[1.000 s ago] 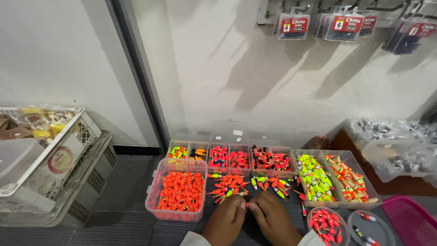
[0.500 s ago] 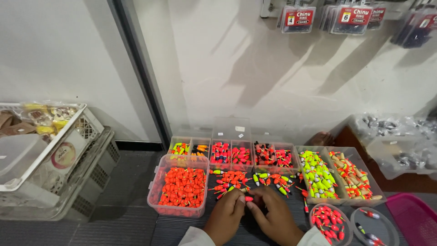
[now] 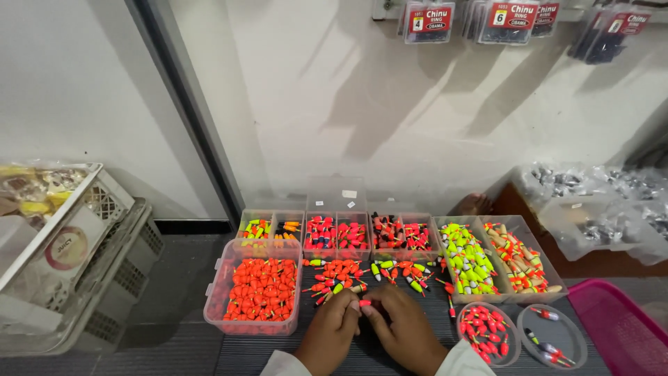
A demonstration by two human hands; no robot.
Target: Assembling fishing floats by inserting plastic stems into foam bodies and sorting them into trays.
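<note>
Small float [image 3: 364, 303], red-orange and bead-like, sits pinched between the fingertips of both hands, right where the two hands meet. The left hand [image 3: 332, 330] comes up from the bottom edge with its fingers curled in, thumb and forefinger closed on the left end of the float; the right hand [image 3: 402, 327] mirrors it, fingers bent and closed on the right end. Both hands rest low over the dark ribbed mat [image 3: 278, 351].

Taking the float as the landmark: just behind it lies a loose scatter of floats [image 3: 348, 273] in red, orange, green and yellow, spread on the mat, the nearest ones almost touching the fingertips. To its left stands a clear plastic tub [image 3: 255, 291] filled with bright orange floats. Further behind it runs a row of clear compartment boxes [image 3: 335, 232] holding sorted floats in mixed colours. To its right and a little behind stand two clear trays, one of yellow-green floats [image 3: 465, 259] and one of orange and tan floats [image 3: 520, 257]. To its right and nearer the person are two round clear dishes, the first [image 3: 485, 327] full of red floats, the second [image 3: 554, 338] holding only a few. Far right of it is a pink basket [image 3: 623, 331]; far left, stacked white crates [image 3: 62, 257]
</note>
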